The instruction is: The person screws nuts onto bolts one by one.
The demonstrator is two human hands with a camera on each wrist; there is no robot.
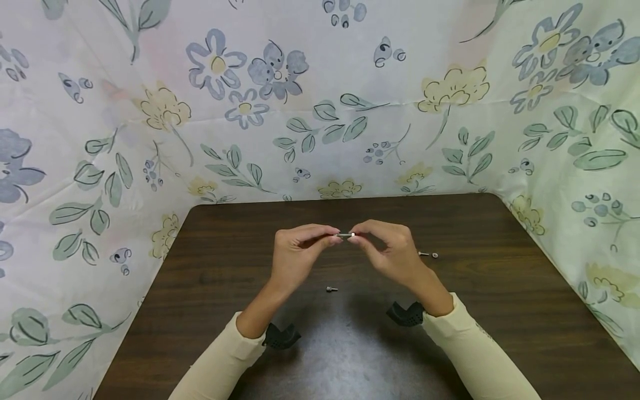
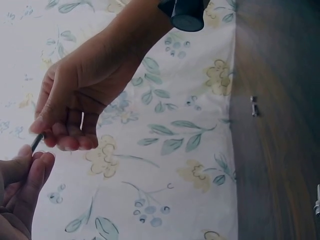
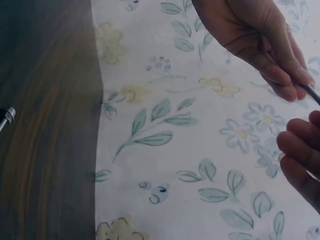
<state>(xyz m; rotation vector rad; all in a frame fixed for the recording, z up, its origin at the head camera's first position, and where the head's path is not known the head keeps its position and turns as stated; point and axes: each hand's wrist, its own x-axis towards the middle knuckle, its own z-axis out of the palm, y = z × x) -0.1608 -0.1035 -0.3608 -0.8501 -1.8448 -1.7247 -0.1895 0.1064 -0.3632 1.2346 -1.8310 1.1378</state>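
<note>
A thin metal bolt (image 1: 344, 235) is held level between the two hands above the table. My left hand (image 1: 299, 250) pinches its left end between thumb and fingers. At the other end, the thumb and fingertips of my right hand (image 1: 392, 250) pinch the bolt beside a small bright part; whether that is a nut or the bolt's head I cannot tell. In the left wrist view the dark shank of the bolt (image 2: 36, 142) spans the gap between both hands. The right wrist view cuts off part of the bolt (image 3: 311, 93) at its edge.
On the dark wooden table (image 1: 225, 289), a short bolt (image 1: 332, 289) lies below the hands. Another bolt (image 1: 424, 254) and a nut (image 1: 435, 255) lie right of the right hand. Flowered cloth (image 1: 330, 155) rises behind the table and along its sides.
</note>
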